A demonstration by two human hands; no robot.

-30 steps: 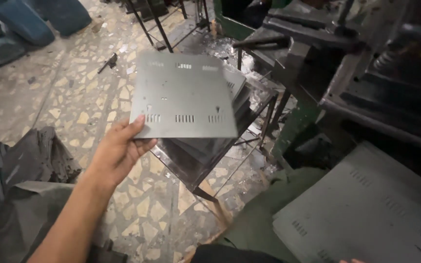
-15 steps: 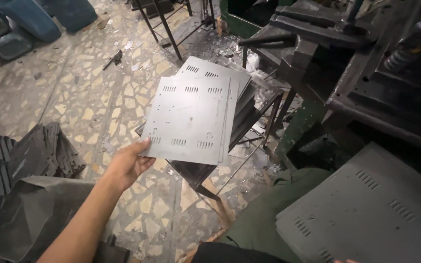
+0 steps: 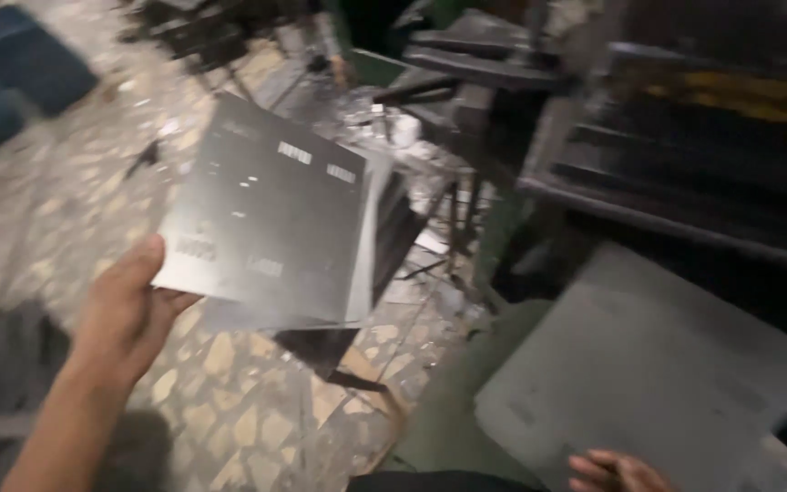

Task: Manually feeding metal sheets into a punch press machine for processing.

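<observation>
The left hand (image 3: pixel 125 314), fingers clamped on the sheet's (image 3: pixel 266 214) corner, has swung it nearer above the stack (image 3: pixel 384 228); the right hand's (image 3: pixel 617 472) fingers rest on another panel (image 3: pixel 639 374), grip unclear.

Pale stone-chip floor (image 3: pixel 66 191), littered with scraps; dark blue bins (image 3: pixel 20 73) far left, a black and green press machine (image 3: pixel 667 137) right, dim light

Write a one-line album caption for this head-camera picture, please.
Left hand grips a perforated metal sheet above a stack; right hand touches another grey sheet.
</observation>
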